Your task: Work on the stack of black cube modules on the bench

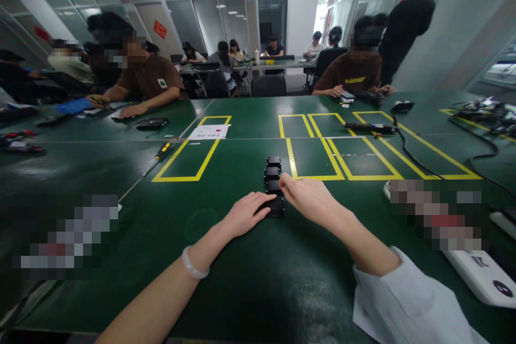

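Several small black box-shaped parts stand in a row running away from me, the farthest black block (273, 161) at the top. My left hand (245, 214) has its fingertips and thumb on the nearest black block (276, 207), steadying it from the left. My right hand (308, 197) is closed in a pinch at the right side of the row, beside the third black block (273, 187). Whatever sits between its fingertips is hidden or too small to name. A pale bracelet (195, 263) circles my left wrist.
Yellow tape rectangles mark the green table (169, 290). A yellow-and-black screwdriver (163, 150) lies left, near a paper sheet (209, 132). A black corded tool (368, 128) rests at right; a white power strip (478, 274) lies nearer. People work across the table.
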`<control>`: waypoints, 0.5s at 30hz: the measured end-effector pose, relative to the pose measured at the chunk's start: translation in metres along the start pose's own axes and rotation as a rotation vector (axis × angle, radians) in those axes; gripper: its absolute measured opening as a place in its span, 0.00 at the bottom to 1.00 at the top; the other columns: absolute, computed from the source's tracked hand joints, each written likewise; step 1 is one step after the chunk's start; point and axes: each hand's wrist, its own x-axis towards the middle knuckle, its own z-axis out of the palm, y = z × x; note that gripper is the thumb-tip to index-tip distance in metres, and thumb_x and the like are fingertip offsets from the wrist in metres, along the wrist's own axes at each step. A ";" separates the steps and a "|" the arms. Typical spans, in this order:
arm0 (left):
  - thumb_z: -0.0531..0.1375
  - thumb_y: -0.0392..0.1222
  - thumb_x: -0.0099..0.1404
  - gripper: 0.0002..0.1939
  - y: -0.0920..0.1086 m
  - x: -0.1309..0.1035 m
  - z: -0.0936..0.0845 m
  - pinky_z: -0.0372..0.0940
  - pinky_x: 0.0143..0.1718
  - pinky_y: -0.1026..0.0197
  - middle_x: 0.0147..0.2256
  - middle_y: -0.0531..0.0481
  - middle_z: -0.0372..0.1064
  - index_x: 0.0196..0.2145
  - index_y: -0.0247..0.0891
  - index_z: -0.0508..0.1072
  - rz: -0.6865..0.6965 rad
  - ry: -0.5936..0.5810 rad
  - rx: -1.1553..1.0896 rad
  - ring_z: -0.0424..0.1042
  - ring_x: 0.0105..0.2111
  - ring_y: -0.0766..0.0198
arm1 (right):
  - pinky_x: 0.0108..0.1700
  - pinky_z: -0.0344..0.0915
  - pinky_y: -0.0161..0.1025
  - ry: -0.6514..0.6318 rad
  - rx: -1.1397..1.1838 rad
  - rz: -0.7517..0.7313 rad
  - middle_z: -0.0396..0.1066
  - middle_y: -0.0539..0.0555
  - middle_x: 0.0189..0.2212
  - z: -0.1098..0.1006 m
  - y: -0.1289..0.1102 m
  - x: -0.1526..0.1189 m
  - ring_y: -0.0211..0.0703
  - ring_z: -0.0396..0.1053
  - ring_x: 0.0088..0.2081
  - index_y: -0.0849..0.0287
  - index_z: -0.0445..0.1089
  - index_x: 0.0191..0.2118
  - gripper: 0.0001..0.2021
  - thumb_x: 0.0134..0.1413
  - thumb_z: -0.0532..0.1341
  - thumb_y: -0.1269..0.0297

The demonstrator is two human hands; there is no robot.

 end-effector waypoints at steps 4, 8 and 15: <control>0.48 0.46 0.71 0.19 0.001 0.000 -0.001 0.61 0.51 0.55 0.51 0.49 0.65 0.58 0.45 0.61 -0.002 -0.004 -0.001 0.64 0.49 0.59 | 0.28 0.50 0.34 0.012 0.025 -0.015 0.75 0.53 0.33 0.000 0.000 -0.001 0.41 0.72 0.32 0.56 0.60 0.45 0.11 0.65 0.44 0.62; 0.48 0.46 0.71 0.18 0.000 0.000 0.000 0.61 0.51 0.55 0.51 0.49 0.65 0.57 0.45 0.61 0.000 0.002 0.004 0.64 0.49 0.59 | 0.27 0.49 0.34 0.014 0.005 -0.004 0.74 0.53 0.31 -0.001 -0.001 0.000 0.43 0.72 0.32 0.57 0.61 0.43 0.12 0.65 0.45 0.57; 0.48 0.46 0.71 0.19 -0.001 0.000 0.001 0.60 0.52 0.56 0.52 0.50 0.65 0.58 0.46 0.60 0.006 0.002 0.006 0.64 0.50 0.60 | 0.27 0.48 0.34 0.003 -0.013 -0.009 0.74 0.53 0.30 -0.001 0.000 0.000 0.41 0.71 0.30 0.57 0.61 0.44 0.11 0.66 0.45 0.61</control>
